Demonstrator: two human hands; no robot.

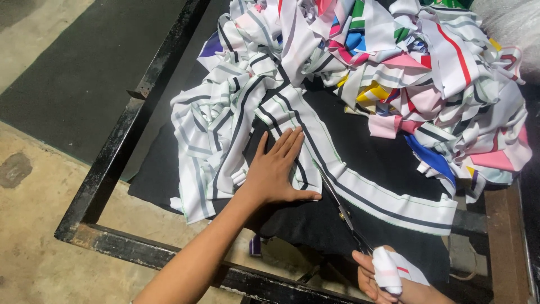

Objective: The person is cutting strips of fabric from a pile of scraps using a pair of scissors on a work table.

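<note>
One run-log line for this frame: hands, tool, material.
left hand: flat on white striped fabric strip | right hand: cloth-wrapped, gripping metal scissors along strip | rest: multicoloured fabric scrap pile, black table

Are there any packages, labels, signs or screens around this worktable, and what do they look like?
None in view: no package, label, sign or screen.
What shows instead:
Striped fabric strip: white with dark stripes, lying on the black cloth, pressed flat by the left hand.
Scissors: dark blades along the strip, held by the right hand, which has cloth wrapped round a finger.
Fabric pile: many-coloured strips heaped at the back.
</note>
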